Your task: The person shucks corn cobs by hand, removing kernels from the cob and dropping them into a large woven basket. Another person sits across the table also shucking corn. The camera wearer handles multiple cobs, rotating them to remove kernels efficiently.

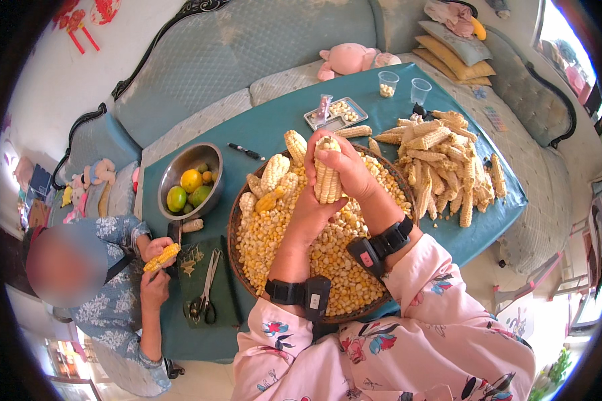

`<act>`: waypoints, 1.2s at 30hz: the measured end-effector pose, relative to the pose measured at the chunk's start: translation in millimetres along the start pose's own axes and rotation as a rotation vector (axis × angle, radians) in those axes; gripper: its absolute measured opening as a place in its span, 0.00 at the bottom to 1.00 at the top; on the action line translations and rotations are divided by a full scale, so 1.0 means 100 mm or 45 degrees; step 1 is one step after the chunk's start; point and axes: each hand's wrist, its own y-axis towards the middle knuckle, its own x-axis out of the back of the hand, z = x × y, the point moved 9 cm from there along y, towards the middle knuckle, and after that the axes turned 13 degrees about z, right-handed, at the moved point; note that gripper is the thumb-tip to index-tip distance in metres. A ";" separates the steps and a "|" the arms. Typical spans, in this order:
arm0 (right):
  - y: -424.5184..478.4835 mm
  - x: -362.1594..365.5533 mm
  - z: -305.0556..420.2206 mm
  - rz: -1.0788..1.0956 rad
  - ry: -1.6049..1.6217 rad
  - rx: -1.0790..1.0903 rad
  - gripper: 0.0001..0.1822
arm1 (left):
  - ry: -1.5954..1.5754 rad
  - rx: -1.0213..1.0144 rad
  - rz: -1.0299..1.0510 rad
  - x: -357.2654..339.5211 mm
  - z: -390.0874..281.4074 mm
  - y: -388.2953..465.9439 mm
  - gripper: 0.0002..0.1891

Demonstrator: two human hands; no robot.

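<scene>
Between my two hands is a pale dried corn cob (328,173), held upright over a round wicker basket (234,240). My left hand (313,213) wraps its lower part, while my right hand (350,168) grips the upper part with the thumb across the kernels. Loose yellow and white corn kernels (276,245) fill the basket below. Several whole cobs (275,171) with kernels on them rest at the basket's far left side. Beyond the right rim lies a heap of stripped corn cobs (446,160). Part of the left fingers is hidden behind the cob.
A steel bowl of fruit (215,195), scissors (208,285) and a black marker (246,151) are on the left. A divided tray (358,113) and plastic cups (420,91) stand at the back. At left, another person's hands (155,280) hold a yellow cob (162,257).
</scene>
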 end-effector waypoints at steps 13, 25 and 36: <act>-0.02 0.15 -0.10 -0.064 0.174 -0.078 0.14 | -0.230 -0.127 0.144 -0.13 -0.09 -0.05 0.32; -0.03 0.13 -0.02 -0.125 0.135 -0.013 0.11 | -0.103 -0.218 0.024 -0.10 -0.18 -0.01 0.29; -0.02 0.10 0.03 -0.099 0.108 0.053 0.11 | -0.177 -0.238 0.050 -0.12 -0.17 -0.02 0.35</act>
